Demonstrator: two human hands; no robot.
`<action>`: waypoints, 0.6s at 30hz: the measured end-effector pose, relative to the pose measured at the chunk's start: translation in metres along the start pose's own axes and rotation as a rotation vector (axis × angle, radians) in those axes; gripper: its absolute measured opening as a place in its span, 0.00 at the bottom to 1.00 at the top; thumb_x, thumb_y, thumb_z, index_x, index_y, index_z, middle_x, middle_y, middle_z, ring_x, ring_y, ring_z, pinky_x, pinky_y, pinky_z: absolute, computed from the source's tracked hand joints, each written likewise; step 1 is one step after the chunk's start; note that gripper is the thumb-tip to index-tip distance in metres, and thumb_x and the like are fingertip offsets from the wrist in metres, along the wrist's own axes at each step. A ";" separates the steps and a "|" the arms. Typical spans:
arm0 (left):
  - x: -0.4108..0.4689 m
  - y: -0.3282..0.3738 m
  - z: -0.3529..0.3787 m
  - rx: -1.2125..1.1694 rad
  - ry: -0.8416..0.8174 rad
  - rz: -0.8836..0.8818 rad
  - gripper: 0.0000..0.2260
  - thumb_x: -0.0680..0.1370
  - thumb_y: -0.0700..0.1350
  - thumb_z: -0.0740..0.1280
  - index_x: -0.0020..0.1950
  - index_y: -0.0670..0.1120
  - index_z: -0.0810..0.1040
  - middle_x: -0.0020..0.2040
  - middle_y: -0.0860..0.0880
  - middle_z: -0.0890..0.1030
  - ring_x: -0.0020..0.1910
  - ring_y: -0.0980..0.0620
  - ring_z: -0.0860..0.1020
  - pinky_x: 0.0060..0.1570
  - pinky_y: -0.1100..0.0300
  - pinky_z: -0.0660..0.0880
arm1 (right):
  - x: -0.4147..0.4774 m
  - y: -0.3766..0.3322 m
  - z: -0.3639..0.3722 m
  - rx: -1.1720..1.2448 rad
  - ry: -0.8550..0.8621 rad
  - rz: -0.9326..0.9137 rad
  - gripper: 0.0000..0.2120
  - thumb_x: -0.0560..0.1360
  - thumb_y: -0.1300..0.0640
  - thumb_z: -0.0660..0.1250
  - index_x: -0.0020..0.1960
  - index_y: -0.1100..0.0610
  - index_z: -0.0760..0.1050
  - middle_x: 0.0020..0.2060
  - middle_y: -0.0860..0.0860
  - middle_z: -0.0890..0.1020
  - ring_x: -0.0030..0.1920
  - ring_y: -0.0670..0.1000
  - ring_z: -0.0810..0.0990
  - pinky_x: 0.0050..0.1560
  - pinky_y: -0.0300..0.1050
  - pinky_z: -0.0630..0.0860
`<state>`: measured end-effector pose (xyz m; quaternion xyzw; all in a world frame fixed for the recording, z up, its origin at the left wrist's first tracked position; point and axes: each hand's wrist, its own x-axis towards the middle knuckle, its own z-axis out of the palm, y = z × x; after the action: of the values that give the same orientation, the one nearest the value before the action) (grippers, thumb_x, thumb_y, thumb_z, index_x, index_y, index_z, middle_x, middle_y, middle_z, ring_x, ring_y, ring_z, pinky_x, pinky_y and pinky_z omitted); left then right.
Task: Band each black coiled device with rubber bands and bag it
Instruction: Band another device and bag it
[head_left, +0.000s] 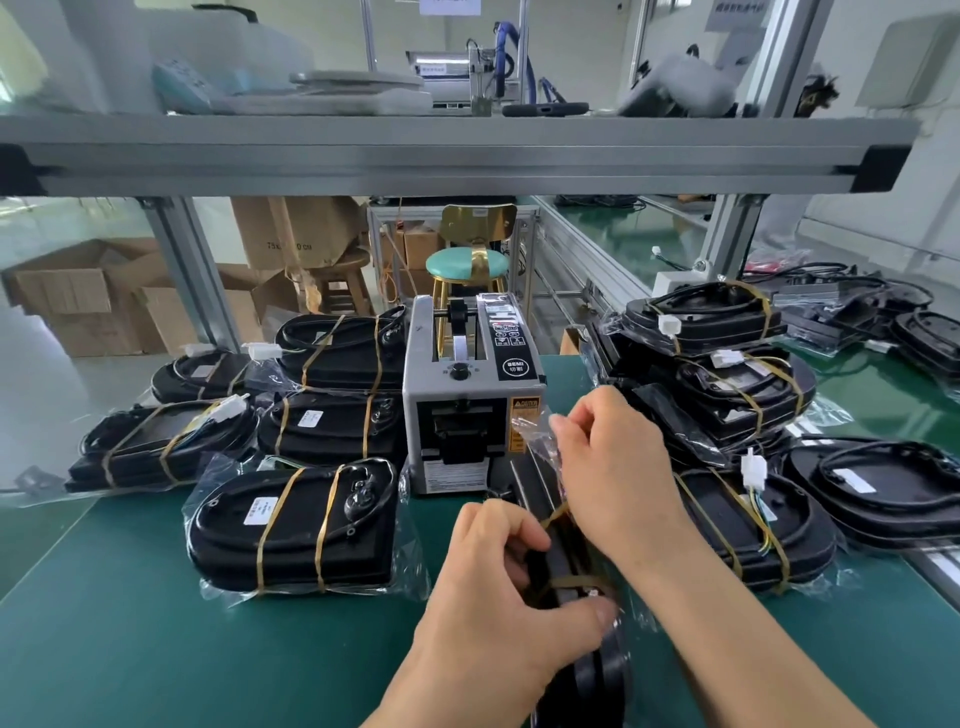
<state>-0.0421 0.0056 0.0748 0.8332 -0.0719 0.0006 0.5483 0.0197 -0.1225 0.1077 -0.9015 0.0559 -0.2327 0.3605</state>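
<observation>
Grey tape dispenser at centre, standing on green mat. Teal-seated stool at twelve o'clock behind it. Opened cardboard boxes on floor at ten o'clock. Aluminium shelf overhead, across twelve o'clock.

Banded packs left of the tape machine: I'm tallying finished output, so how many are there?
5 packs: the nearest, one behind it, one farther back beside the tape machine, and two at the left, near and far. Stacked ones may be hidden.

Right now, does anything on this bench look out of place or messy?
Only the right-hand stack of bagged devices: they sit tilted and overlapping, unlike the flat bagged devices left of the tape dispenser. Nothing looks spilled or damaged.
</observation>
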 end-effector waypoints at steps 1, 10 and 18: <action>0.001 -0.001 -0.001 -0.009 0.002 -0.017 0.25 0.50 0.65 0.69 0.44 0.67 0.68 0.41 0.55 0.72 0.37 0.64 0.72 0.40 0.70 0.71 | -0.001 0.000 -0.003 0.008 0.009 -0.019 0.12 0.79 0.47 0.64 0.41 0.51 0.68 0.35 0.46 0.77 0.36 0.47 0.76 0.36 0.43 0.72; 0.006 -0.007 -0.001 -0.026 -0.005 -0.051 0.25 0.51 0.67 0.71 0.44 0.68 0.68 0.39 0.56 0.72 0.33 0.64 0.72 0.37 0.64 0.73 | -0.002 -0.011 -0.007 -0.235 -0.241 -0.077 0.17 0.74 0.41 0.69 0.36 0.50 0.69 0.34 0.46 0.76 0.36 0.48 0.76 0.35 0.44 0.71; 0.008 -0.007 -0.002 -0.006 -0.029 -0.018 0.23 0.52 0.68 0.71 0.44 0.68 0.68 0.40 0.55 0.74 0.32 0.63 0.72 0.35 0.66 0.71 | 0.010 -0.008 -0.017 -0.273 -0.266 -0.093 0.14 0.78 0.47 0.66 0.38 0.52 0.69 0.34 0.47 0.77 0.36 0.47 0.76 0.34 0.40 0.70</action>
<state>-0.0329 0.0088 0.0697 0.8321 -0.0723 -0.0167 0.5496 0.0202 -0.1299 0.1270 -0.9664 -0.0031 -0.1184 0.2281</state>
